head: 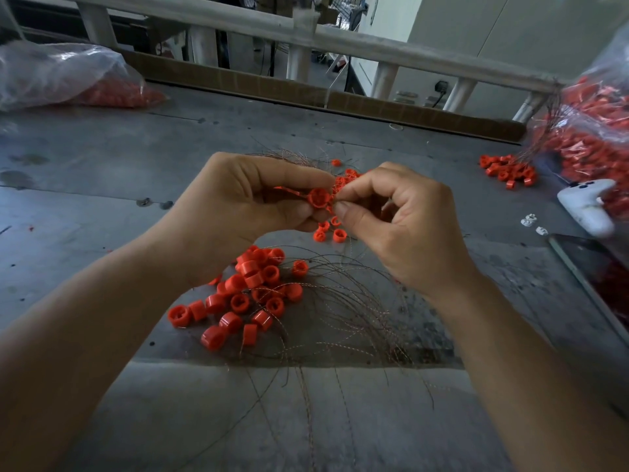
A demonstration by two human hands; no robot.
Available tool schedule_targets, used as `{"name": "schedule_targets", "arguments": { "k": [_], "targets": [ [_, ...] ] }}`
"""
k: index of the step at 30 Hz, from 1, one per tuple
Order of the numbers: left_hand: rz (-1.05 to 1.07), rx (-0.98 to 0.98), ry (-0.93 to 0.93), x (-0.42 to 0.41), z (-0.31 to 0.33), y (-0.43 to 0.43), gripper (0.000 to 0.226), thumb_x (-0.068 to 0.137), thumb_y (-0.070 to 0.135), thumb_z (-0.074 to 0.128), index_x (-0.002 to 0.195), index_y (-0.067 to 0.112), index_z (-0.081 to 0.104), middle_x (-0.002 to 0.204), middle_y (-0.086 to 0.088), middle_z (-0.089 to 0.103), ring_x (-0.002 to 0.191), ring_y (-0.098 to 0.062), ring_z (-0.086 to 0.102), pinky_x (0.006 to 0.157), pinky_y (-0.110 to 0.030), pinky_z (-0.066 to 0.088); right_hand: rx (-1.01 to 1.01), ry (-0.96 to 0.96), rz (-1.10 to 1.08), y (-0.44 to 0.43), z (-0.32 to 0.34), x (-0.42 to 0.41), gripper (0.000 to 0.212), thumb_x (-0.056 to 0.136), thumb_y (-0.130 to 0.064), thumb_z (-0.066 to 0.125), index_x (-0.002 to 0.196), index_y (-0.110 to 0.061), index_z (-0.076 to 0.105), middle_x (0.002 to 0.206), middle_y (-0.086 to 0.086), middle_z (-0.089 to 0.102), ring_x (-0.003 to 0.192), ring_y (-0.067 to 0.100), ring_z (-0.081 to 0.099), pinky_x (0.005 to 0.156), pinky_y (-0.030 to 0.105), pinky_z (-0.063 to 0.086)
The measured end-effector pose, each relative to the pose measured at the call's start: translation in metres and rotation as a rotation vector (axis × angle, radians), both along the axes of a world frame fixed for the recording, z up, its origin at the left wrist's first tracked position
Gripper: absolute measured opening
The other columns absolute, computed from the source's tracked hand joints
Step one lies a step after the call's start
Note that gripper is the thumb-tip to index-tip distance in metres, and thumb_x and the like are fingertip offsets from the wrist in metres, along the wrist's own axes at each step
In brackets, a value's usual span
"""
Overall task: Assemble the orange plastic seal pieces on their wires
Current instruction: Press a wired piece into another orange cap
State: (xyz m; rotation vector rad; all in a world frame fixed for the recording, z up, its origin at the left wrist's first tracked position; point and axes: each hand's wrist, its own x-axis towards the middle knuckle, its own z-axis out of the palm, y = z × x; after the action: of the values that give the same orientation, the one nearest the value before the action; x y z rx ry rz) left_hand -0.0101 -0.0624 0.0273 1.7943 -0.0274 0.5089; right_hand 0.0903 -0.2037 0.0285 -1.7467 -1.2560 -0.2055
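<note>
My left hand (238, 206) grips a round orange seal piece (318, 198) between thumb and fingers, its open side facing me. My right hand (394, 223) pinches something small at the right edge of that piece; what it pinches is hidden between thumb and forefinger. Below my hands lies a heap of orange seal caps (245, 294) tangled with thin twisted wires (347, 315). Two or three loose caps (328, 233) lie just under my fingers. More orange pieces (347, 177) show behind my hands.
The grey metal table (102, 185) has a raised back edge. A plastic bag of orange parts (61, 76) lies far left, another bag (592, 131) far right with a small pile of caps (507, 170). A white controller-like device (585, 206) and a dark tablet (595, 281) lie right.
</note>
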Motion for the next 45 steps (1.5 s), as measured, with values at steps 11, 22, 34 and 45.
{"name": "schedule_targets", "arguments": {
  "k": [11,22,34,45],
  "targets": [
    [-0.037,-0.032,0.011,-0.001,0.001,0.002,0.029,0.065,0.012,0.059,0.092,0.019,0.067,0.083,0.008,0.073,0.078,-0.010,0.070,0.070,-0.013,0.052,-0.023,-0.004,-0.005,0.001,0.002,-0.002,0.010,0.075,-0.012,0.066,0.076,-0.022,0.062,0.067,-0.010,0.055,0.062,0.004,0.051,0.055,0.009,0.040],
    [-0.149,-0.307,-0.015,0.001,-0.003,0.009,0.026,0.062,0.006,0.069,0.086,0.015,0.074,0.080,-0.006,0.073,0.078,-0.017,0.070,0.068,-0.019,0.054,0.027,0.350,0.177,0.000,0.006,0.002,0.022,0.077,0.003,0.061,0.080,-0.019,0.058,0.063,-0.007,0.059,0.048,0.001,0.054,0.045,0.012,0.041],
    [-0.253,-0.451,0.008,0.004,-0.007,0.005,0.018,0.065,0.004,0.068,0.079,0.013,0.075,0.076,-0.005,0.072,0.074,-0.014,0.070,0.065,-0.018,0.054,-0.058,0.560,0.184,0.002,0.004,0.006,0.022,0.073,-0.006,0.071,0.077,-0.015,0.051,0.059,-0.005,0.062,0.054,0.012,0.061,0.044,0.017,0.042],
    [-0.121,-0.507,0.010,0.003,-0.004,0.002,0.025,0.063,-0.002,0.055,0.071,0.011,0.075,0.071,-0.004,0.071,0.069,-0.012,0.069,0.064,-0.018,0.055,-0.236,0.145,-0.347,0.002,-0.022,0.055,0.015,0.083,-0.015,0.065,0.073,-0.026,0.063,0.064,-0.018,0.056,0.056,-0.009,0.050,0.058,0.006,0.039]
  ]
}}
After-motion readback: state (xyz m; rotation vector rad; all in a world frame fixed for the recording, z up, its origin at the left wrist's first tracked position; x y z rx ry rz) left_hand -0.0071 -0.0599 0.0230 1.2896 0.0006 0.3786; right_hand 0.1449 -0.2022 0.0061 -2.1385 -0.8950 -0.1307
